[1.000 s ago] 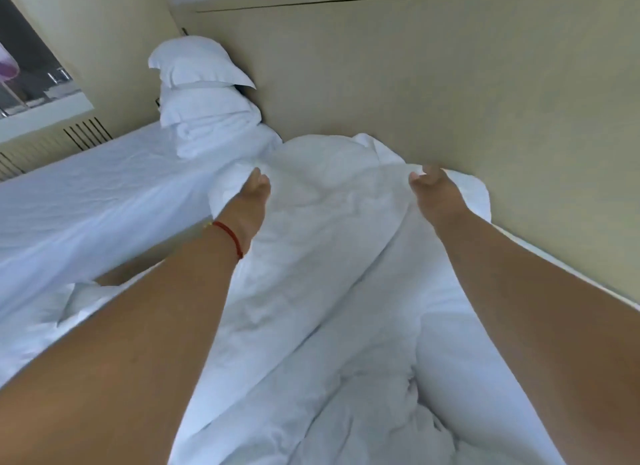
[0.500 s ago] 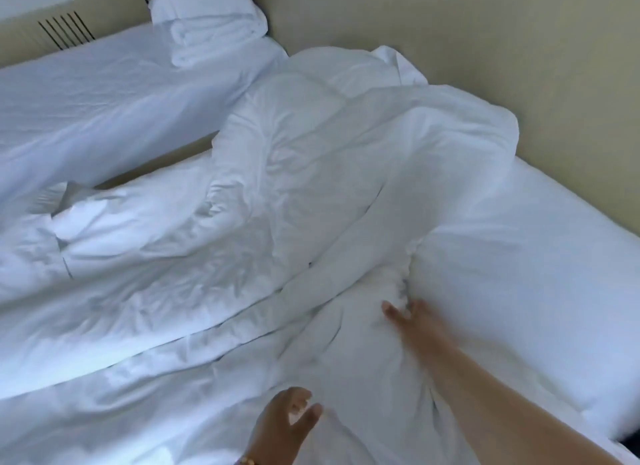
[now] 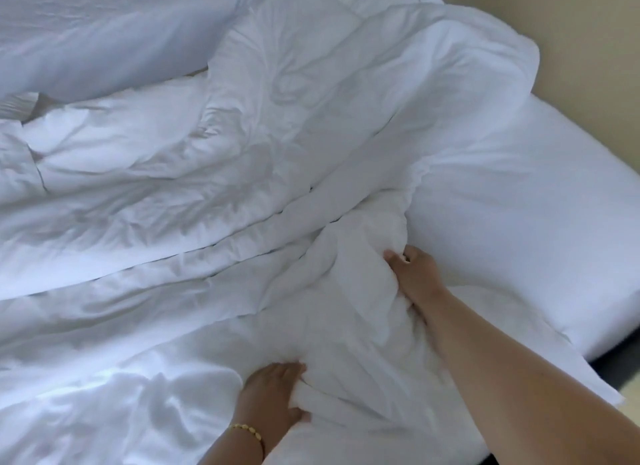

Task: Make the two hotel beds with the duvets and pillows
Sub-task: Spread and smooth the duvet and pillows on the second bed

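Observation:
A crumpled white duvet point(image 3: 263, 145) lies spread in folds over the near bed. Its bunched near end sits between my two hands. My left hand point(image 3: 273, 398), with a gold bracelet at the wrist, grips a fold of the duvet near the bottom of the head view. My right hand point(image 3: 414, 274) grips the bunched fabric farther up, fingers dug into it. The bare white mattress sheet point(image 3: 519, 215) shows on the right. No pillow is in view.
The second bed point(image 3: 86, 38), covered in white, runs along the upper left, with a narrow gap between the beds. A beige wall point(image 3: 588, 31) borders the near bed on the right. A dark bed base and floor point(image 3: 620, 367) show at the lower right.
One second ago both hands held the duvet's far edge up high. They let it drop, pulled back to the near end, and now grip the bunched fabric. The view tilted down.

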Tool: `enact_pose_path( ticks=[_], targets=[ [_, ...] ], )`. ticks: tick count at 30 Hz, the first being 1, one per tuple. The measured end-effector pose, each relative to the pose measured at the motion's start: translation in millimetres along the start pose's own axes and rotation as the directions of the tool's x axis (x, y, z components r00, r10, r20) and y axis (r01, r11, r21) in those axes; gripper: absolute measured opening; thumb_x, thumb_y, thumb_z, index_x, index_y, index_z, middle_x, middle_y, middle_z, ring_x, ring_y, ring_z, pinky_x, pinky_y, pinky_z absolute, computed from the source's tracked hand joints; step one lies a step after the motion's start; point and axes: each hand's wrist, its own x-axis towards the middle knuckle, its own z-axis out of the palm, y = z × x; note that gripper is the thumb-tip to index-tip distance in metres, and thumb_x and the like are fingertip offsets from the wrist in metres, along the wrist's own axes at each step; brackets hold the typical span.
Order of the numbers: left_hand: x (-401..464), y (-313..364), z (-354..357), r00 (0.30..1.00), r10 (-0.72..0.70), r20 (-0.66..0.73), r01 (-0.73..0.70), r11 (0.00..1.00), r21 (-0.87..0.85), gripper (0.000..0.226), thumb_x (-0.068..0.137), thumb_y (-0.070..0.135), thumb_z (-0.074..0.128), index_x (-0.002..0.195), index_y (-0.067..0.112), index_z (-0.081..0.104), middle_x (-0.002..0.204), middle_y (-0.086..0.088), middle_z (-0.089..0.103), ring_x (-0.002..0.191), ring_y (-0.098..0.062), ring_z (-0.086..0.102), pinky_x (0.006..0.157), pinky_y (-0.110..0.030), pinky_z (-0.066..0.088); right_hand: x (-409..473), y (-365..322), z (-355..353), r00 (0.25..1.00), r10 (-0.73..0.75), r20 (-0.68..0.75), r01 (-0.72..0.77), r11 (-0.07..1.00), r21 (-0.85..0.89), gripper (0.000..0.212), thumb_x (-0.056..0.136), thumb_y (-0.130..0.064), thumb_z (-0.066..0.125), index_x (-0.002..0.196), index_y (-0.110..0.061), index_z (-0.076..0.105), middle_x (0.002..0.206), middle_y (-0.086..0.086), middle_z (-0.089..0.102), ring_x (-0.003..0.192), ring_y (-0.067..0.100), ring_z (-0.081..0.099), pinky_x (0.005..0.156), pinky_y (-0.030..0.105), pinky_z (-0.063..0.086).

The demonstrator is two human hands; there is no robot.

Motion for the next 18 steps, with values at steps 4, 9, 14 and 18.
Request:
enact_pose_path(
  ticks=[4,9,14,18],
  targets=[
    [15.5,-5.5,2.0,0.994,-0.106,0.004,0.106,0.991,-0.075,0.033,0.077,0.053,0.068,0.103,0.035,0.068,0.101,0.016,0.066,0.103,-0.008,0.062,0.083,-0.023,0.048,21.2,21.9,-21.8,0.986,0.169,0.001,-0.168,0.985,-0.032,0.07,0.067,-0.082,0.043,0.097,-0.021,0.059,0.094,-0.001,0.062,0.094,0.024,0.061,0.086,0.034,0.046],
    [14.7,-14.9,-7.4,0.988,-0.152,0.027,0.153,0.944,-0.292,0.039,0.08,0.058,0.064,0.08,0.019,0.067,0.071,0.006,0.058,0.07,-0.01,0.053,0.069,-0.026,0.041,4.7,37.6,-0.9,0.92,0.323,0.22,-0.366,0.91,0.196,0.1,0.056,-0.097,0.038,0.129,-0.031,0.056,0.131,-0.002,0.059,0.115,0.021,0.058,0.103,0.039,0.041],
    [-4.1,6.6,-17.5,0.981,-0.196,-0.001,0.161,0.809,-0.565,0.06,0.082,0.063,0.058,0.051,0.02,0.03,0.045,0.008,0.028,0.048,-0.009,0.027,0.049,-0.023,0.022,-18.7,21.3,-17.3,0.951,0.31,-0.01,-0.264,0.826,0.498,0.069,0.078,-0.07,0.055,0.118,-0.014,0.061,0.109,0.002,0.065,0.097,0.022,0.06,0.093,0.034,0.046],
    [-19.1,54.2,-40.2,0.97,-0.238,0.04,0.181,0.606,-0.775,0.052,0.096,0.043,0.051,0.058,0.022,0.022,0.047,0.011,0.019,0.045,-0.006,0.018,0.045,-0.02,0.017,-21.4,-14.3,-107.7,0.85,0.124,-0.512,0.185,0.84,0.51,0.03,0.074,-0.042,0.072,0.062,-0.019,0.059,0.068,-0.008,0.06,0.07,0.014,0.056,0.064,0.028,0.047]
  ],
)
